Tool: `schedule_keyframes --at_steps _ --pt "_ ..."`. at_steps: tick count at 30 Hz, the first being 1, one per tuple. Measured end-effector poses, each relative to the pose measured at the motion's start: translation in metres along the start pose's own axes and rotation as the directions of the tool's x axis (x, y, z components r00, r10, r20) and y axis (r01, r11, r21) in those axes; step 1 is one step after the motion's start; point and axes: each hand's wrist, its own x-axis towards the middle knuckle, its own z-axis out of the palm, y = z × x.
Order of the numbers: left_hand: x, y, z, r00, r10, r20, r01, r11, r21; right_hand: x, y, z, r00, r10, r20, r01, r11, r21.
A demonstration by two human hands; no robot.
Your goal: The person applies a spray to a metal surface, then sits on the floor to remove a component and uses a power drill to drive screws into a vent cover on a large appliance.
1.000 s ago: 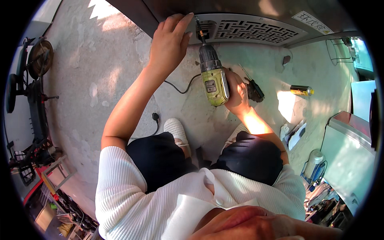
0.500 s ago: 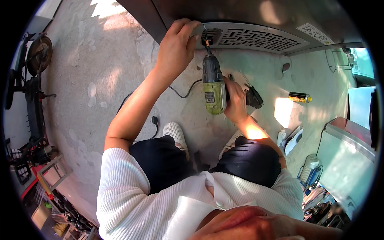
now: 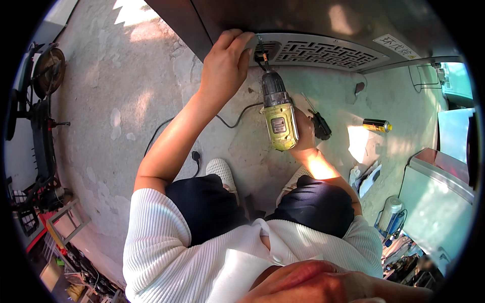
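My right hand (image 3: 303, 132) is wrapped round the grip of a green and black cordless drill (image 3: 280, 118), partly hidden behind its body. The drill's bit points away from me, at the left end of a slotted metal vent panel (image 3: 323, 52). Whether the bit's tip sits in a screw is too small to tell. My left hand (image 3: 225, 68) is closed at that same left end, its bent fingers on the panel's edge and the thumb below. The panel lies along the bottom of a dark metal cabinet (image 3: 283, 15).
On the concrete floor at right lie a screwdriver (image 3: 314, 108), a black tool (image 3: 322, 127) and a black and yellow can (image 3: 377, 125). A cable with a black plug (image 3: 196, 156) runs near my left foot. A pale metal box (image 3: 439, 194) stands at right.
The drill's rear has swung right and slightly toward me, so it now slants more, with my right hand following. My left hand stays at the panel's left end.
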Motion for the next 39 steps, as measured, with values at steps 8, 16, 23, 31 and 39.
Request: schedule_keyframes --at_steps 8,16,23,31,39 --pt "0.0 0.001 0.001 0.999 0.029 -0.021 -0.028 0.999 0.026 -0.006 0.019 0.001 0.94 0.301 0.16 -0.341 0.817 0.464" --pt "-0.019 0.016 -0.015 0.987 -0.1 0.124 0.112 0.99 -0.091 0.012 -0.014 -0.002 0.999 0.024 0.026 -0.02 0.987 -0.157" --pt "-0.052 0.061 -0.045 0.453 0.032 0.891 0.709 0.593 -0.382 0.012 -0.012 -0.001 0.998 -0.006 0.07 0.017 0.988 -0.151" --pt "-0.065 0.073 -0.025 0.547 -0.047 0.836 0.743 0.487 -0.459 0.014 -0.009 -0.001 0.997 0.001 0.081 0.014 0.984 -0.179" --pt "-0.061 0.072 -0.028 0.535 -0.073 0.841 0.772 0.447 -0.452 0.017 -0.01 0.0 0.999 -0.004 0.054 0.013 0.987 -0.161"
